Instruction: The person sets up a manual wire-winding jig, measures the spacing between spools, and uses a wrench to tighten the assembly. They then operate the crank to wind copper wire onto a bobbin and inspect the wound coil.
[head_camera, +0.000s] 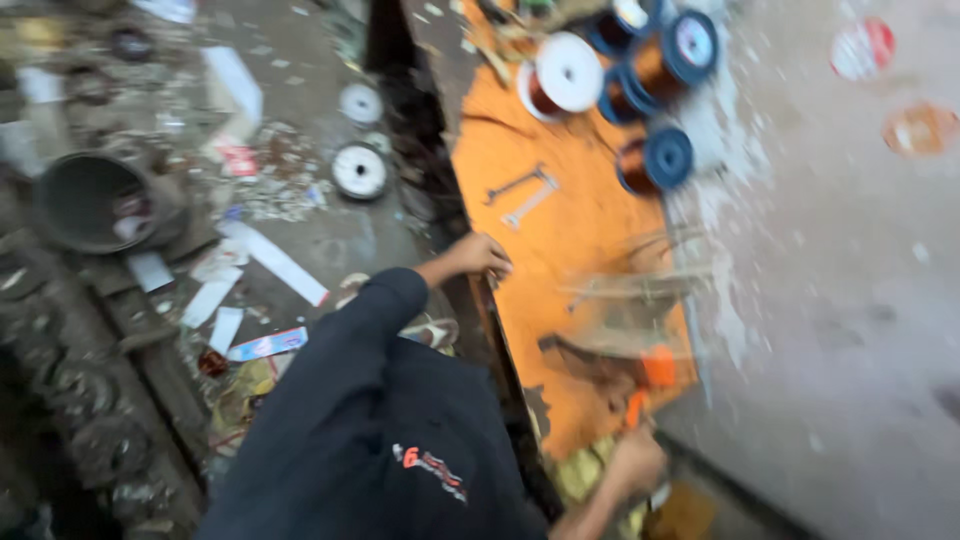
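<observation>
- Your right hand clenches its fingers on an orange-handled tool, blurred, at the near corner of the orange tabletop.
- Your left hand grips the tabletop's left edge.
- Two wrenches lie mid-tabletop; copper wire spools crowd the far end.
- Left, the floor is strewn with paper scraps.

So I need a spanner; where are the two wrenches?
In the head view, the two wrenches lie on the orange bench top, between the wire spools and the left hand.
</observation>
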